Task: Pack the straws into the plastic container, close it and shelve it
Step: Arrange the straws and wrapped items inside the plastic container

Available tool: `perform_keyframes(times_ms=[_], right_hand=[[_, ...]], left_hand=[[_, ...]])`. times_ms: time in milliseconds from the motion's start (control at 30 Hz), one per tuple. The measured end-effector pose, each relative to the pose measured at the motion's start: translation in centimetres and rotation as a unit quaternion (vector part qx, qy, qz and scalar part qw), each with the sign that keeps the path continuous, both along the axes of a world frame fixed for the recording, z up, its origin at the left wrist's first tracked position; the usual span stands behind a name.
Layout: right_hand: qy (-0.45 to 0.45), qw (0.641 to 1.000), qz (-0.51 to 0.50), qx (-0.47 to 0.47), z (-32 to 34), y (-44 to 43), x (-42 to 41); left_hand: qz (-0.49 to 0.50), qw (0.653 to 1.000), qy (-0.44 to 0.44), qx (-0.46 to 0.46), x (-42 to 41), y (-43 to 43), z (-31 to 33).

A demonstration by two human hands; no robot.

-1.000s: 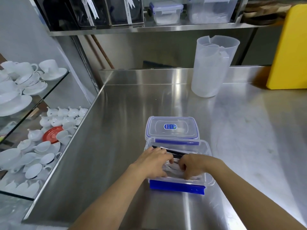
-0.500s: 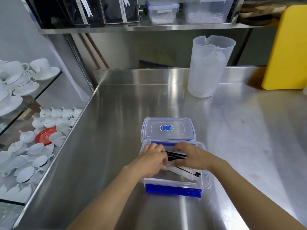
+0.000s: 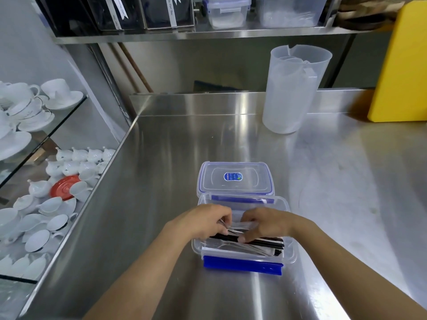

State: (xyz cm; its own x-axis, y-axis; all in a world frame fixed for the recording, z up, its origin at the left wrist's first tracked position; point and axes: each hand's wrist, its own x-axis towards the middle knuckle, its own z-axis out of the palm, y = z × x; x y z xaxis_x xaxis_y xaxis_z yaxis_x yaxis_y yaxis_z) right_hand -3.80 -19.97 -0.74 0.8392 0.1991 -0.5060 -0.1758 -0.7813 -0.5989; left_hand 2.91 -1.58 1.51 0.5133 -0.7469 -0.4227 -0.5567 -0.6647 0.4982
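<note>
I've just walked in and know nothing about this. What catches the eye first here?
Two bare hands, the left hand and right hand, meet over an open clear container at the near middle of the steel counter, fingering black straws inside it. Its lid lies flat just behind it. A bright yellow board leans at the far right, beside a frosted plastic jug.

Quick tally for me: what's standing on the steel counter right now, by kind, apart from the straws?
Open clear container with the straws in it: 1
Loose container lid: 1
Translucent pitcher: 1
Yellow board leaning at the back: 1
Total: 4
The left hand and right hand are in the container on the straws.
</note>
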Motion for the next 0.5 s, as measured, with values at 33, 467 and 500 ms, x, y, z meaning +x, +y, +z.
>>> perform_keyframes(times_ms=[33, 467, 500], right_hand=[[-0.030, 0.999, -0.016, -0.001, 0.0, 0.1, 0.0], [-0.216, 0.946, 0.052, -0.238, -0.3, 1.3, -0.1], [-0.205, 0.948, 0.046, -0.238, -0.6, 1.2, 0.0]], left_hand=[[0.000, 1.000, -0.001, -0.001, 0.1, 0.0, 0.1], [-0.009, 0.994, -0.106, -0.036, 0.5, -2.9, -0.3], [-0.018, 0.989, -0.139, -0.037, 0.4, -3.1, -0.6]])
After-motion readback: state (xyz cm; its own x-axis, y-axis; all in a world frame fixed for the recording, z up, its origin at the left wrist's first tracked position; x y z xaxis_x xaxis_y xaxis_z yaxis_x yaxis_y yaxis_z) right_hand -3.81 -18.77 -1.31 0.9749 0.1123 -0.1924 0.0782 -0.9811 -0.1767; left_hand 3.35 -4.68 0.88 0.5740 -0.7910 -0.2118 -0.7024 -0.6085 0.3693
